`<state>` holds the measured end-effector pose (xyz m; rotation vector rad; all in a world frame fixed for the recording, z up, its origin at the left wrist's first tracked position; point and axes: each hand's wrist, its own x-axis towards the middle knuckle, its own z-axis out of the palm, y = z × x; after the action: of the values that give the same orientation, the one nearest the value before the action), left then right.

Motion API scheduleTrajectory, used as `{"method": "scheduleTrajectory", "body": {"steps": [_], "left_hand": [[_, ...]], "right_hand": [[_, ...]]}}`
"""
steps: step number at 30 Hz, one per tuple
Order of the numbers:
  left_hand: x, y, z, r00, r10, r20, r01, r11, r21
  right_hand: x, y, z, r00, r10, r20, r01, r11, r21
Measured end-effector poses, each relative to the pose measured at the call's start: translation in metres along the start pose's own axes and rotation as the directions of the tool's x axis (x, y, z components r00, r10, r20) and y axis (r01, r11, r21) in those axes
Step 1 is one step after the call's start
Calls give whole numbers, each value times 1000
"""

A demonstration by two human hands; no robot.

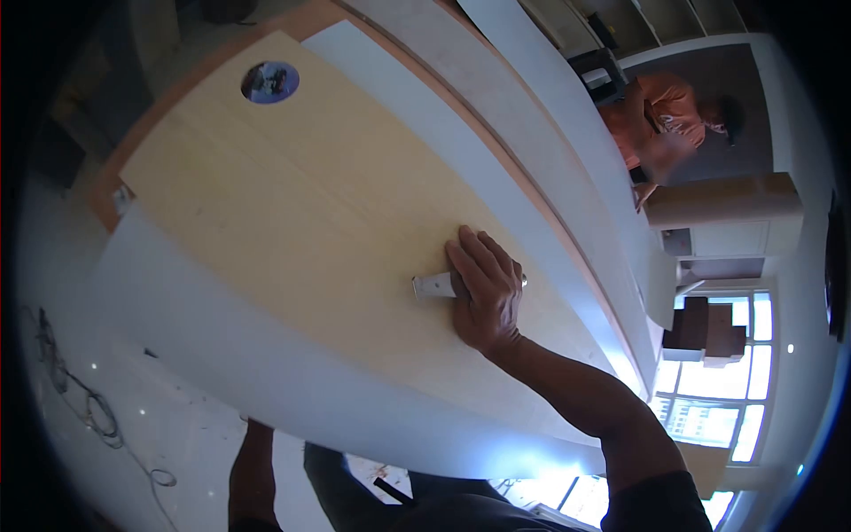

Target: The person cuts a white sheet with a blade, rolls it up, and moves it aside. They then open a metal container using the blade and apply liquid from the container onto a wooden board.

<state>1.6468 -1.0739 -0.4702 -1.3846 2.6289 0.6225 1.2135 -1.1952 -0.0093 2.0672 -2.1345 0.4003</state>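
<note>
A wood-toned board (292, 195) lies on top of a larger white sheet (239, 310). My right hand (487, 288) is over the middle of the board, fingers closed round a scraper-like tool (434, 285) with a flat, pale metal end. That end points left and rests on or just above the board; a small shiny end pokes out on the hand's other side. My left forearm (253, 470) reaches up to the near edge of the white sheet. The left hand's fingers are hidden at that edge.
A round purple-blue item (270, 82) sits at the board's far end. Long panels (496, 133) run along the far side. A person in an orange shirt (665, 115) is at the upper right. A cable (97, 412) lies on the floor at left; stacked boxes (705, 328) stand by the windows.
</note>
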Motion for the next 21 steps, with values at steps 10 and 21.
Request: {"method": "scheduleTrajectory", "body": {"steps": [10,21], "left_hand": [[-277,52,-378,669,-655,350,571,755,321],[-299,266,-661,925,-356,-137,372,920,125]], "right_hand": [[-8,1,-8,988,95,-118,-86,993,80],[-125,47,-40,928,331,-171,-247,891,382]]}}
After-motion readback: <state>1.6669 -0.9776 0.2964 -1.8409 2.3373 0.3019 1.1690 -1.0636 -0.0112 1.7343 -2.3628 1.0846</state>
